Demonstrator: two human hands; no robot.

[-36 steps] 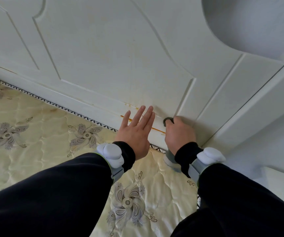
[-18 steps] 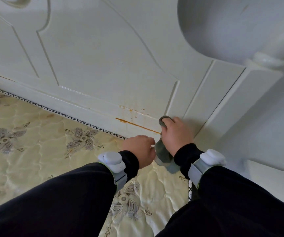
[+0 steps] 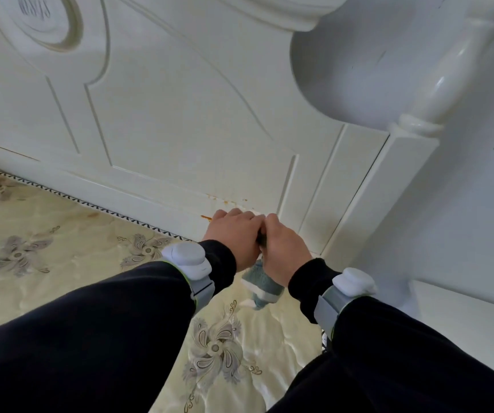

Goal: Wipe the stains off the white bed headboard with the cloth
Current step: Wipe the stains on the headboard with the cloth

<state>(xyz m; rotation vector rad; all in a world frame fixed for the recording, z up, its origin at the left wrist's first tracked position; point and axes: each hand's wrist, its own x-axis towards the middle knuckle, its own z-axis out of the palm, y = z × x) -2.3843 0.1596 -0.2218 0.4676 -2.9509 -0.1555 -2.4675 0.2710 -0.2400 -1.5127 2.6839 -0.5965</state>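
Note:
The white headboard (image 3: pixel 180 120) stands upright behind the mattress. An orange streak (image 3: pixel 206 217) and small orange specks (image 3: pixel 225 201) mark its lower rail. My right hand (image 3: pixel 284 245) grips a grey-blue cloth (image 3: pixel 262 284) against that rail, and the cloth's loose end hangs down below my wrist. My left hand (image 3: pixel 234 234) is pressed against the right one, its fingers curled over the top of the cloth. Both hands cover most of the streak, so only its left tip shows.
A cream quilted mattress (image 3: pixel 61 263) with floral embroidery lies under my arms. The headboard's turned corner post (image 3: pixel 412 150) rises at the right, with a white wall (image 3: pixel 478 204) beyond it. A carved oval medallion (image 3: pixel 46 22) sits on the headboard at upper left.
My left hand left the headboard, curled up and joined the right hand on the cloth. Both hands now sit over the orange streak. The view has tilted upward.

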